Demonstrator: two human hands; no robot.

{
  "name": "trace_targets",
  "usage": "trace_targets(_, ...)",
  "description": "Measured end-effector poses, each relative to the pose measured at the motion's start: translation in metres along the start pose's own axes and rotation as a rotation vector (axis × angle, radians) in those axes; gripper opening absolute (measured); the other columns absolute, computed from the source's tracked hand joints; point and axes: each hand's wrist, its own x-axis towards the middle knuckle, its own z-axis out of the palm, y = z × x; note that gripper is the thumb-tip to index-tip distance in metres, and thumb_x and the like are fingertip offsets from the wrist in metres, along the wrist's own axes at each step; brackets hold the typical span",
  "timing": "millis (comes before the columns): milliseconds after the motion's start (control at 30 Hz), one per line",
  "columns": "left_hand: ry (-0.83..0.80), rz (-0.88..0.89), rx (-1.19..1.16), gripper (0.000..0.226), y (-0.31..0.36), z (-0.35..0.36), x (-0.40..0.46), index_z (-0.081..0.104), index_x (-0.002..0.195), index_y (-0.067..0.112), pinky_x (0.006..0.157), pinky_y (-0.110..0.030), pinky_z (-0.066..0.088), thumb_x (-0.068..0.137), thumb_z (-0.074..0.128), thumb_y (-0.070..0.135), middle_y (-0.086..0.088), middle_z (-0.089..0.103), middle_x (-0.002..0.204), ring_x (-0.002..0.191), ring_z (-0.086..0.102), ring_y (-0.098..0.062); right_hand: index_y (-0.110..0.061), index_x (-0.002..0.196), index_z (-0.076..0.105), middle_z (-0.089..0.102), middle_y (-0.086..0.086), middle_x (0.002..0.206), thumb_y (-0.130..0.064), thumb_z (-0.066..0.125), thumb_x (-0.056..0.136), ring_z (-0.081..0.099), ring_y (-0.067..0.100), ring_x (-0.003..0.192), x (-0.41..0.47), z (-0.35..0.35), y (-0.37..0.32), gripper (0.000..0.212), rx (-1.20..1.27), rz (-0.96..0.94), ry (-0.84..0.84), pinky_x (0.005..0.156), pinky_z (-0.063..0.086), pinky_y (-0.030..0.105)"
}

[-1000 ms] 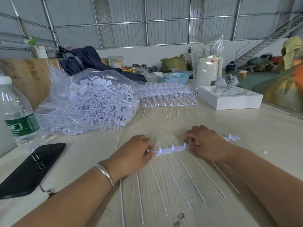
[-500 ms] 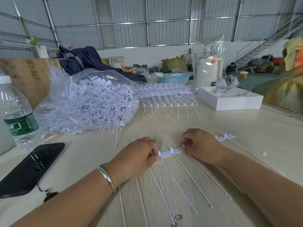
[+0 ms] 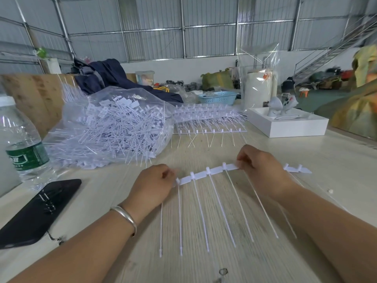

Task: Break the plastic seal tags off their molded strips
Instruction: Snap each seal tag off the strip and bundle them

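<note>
A white molded strip of seal tags stretches between my hands over the wooden table, its thin tails pointing toward me. My left hand pinches the strip's left end. My right hand grips it further right, and a short end of the strip sticks out past that hand. A clear bag of loose tags lies behind my left hand. A stack of whole strips lies beyond it at mid table.
A water bottle and a black phone sit at the left. A white box stands at the back right, a blue basket and dark cloth further back. A small white bit lies right of my forearm.
My hands have moved apart along the strip, so more tags show between them. The strip has lifted and tilted, higher on the right.
</note>
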Motion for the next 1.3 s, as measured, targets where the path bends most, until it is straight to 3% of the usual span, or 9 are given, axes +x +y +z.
trace_targets(133,-0.036,-0.087,0.066,0.027,-0.003,-0.003,0.003,0.068,0.076,0.006,0.06,-0.032,0.041,0.089,0.05,0.022,-0.009,0.065,0.074,0.069,0.058,-0.022,-0.015,0.084,0.052,0.059,0.003,0.073,0.003,0.048,0.093,0.05,0.016,0.064,0.0,0.001,0.003,0.02,0.069,-0.026,0.006,0.057,0.037,0.023)
trace_targets(300,-0.087,-0.05,0.017,0.022,0.005,-0.003,0.0,0.071,0.09,0.018,0.074,-0.031,0.046,0.092,0.054,0.031,0.002,0.065,0.088,0.082,0.06,-0.017,-0.015,0.088,0.057,0.056,-0.002,0.073,0.01,0.041,0.092,0.048,0.004,0.064,0.005,-0.004,0.003,0.03,0.203,-0.007,0.071,0.059,0.034,0.016)
trace_targets(433,-0.147,-0.019,-0.024,0.024,0.009,0.0,-0.004,0.068,0.098,0.017,0.071,-0.03,0.043,0.097,0.051,0.034,-0.005,0.066,0.092,0.084,0.06,-0.02,-0.016,0.085,0.059,0.062,0.006,0.084,0.019,0.037,0.086,0.053,0.019,0.078,0.003,-0.005,0.0,0.042,0.207,-0.067,0.064,0.069,0.037,0.023)
trace_targets(633,-0.116,-0.05,-0.222,0.025,0.01,-0.004,-0.004,0.063,0.074,0.022,0.056,-0.017,0.031,0.096,0.054,0.015,0.007,0.055,0.07,0.063,0.047,-0.008,-0.007,0.097,0.068,0.066,0.006,0.093,0.022,0.039,0.081,0.058,0.026,0.093,0.001,-0.004,0.0,0.044,-0.002,-0.124,0.129,0.09,0.044,0.044)
trace_targets(733,-0.112,-0.092,-0.387,0.019,0.012,-0.004,-0.006,0.067,0.079,0.015,0.06,-0.022,0.034,0.094,0.056,0.012,0.001,0.057,0.072,0.065,0.048,-0.012,-0.005,0.103,0.069,0.066,0.0,0.101,0.014,0.046,0.09,0.057,0.017,0.099,-0.002,-0.005,-0.016,0.032,0.104,-0.216,0.194,0.09,0.041,0.023)
trace_targets(867,-0.161,-0.08,-0.568,0.019,0.017,-0.003,-0.008,0.069,0.082,0.015,0.058,-0.022,0.035,0.095,0.056,0.013,0.003,0.054,0.065,0.057,0.045,-0.007,-0.016,0.111,0.064,0.065,-0.007,0.109,-0.015,0.056,0.097,0.055,0.008,0.106,-0.01,0.007,-0.035,0.017,0.319,-0.145,-0.046,0.094,0.038,0.018)
trace_targets(967,-0.252,-0.085,-0.761,0.02,0.019,-0.003,-0.009,0.07,0.083,0.015,0.05,-0.016,0.034,0.097,0.055,0.013,0.003,0.048,0.062,0.055,0.042,-0.008,-0.011,0.103,0.063,0.064,0.007,0.096,-0.021,0.054,0.097,0.056,0.016,0.088,-0.015,0.015,-0.039,0.015,0.401,-0.065,-0.225,0.079,0.04,0.017)
trace_targets(1100,-0.362,-0.09,-0.983,0.013,0.023,-0.006,-0.011,0.072,0.085,0.016,0.051,-0.018,0.039,0.091,0.061,0.015,-0.001,0.048,0.07,0.058,0.044,-0.008,-0.001,0.083,0.059,0.048,0.009,0.074,-0.02,0.053,0.098,0.041,0.013,0.069,-0.015,0.012,-0.043,0.025,0.507,-0.039,-0.259,0.064,0.032,0.023)
trace_targets(1300,-0.431,-0.083,-1.096,0.012,0.03,-0.008,-0.015,0.075,0.084,0.017,0.052,-0.018,0.044,0.078,0.064,0.017,0.002,0.053,0.069,0.057,0.048,-0.007,0.007,0.076,0.054,0.042,0.011,0.07,-0.023,0.062,0.091,0.038,0.018,0.069,-0.015,0.008,-0.042,0.035,0.644,0.088,-0.27,0.066,0.029,0.028)
